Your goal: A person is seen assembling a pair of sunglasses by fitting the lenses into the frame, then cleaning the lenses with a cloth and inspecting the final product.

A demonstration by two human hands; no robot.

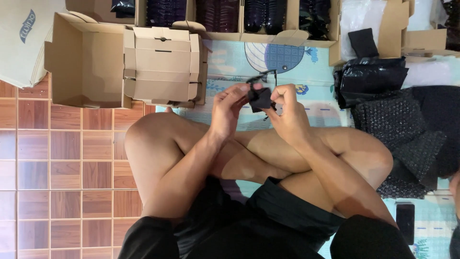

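Black cloth [260, 98] and dark glasses [263, 76] pinched between closed fingers of left hand [227, 108] and right hand [287, 112].

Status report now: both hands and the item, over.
Left hand and right hand both pinch small black cloth. Dark eyeglasses behind it. Nothing obstructing.

— Where is the folded cloth [260, 98] held?
— Between the left hand [229, 108] and right hand [287, 112], above the crossed legs on the mat [230, 60].
— And the cartons?
— The open cardboard box [86, 60] is set at the mat's left edge, flat cartons [163, 67] stacked just right of it; bubble wrap [407, 129] lies at the right edge.
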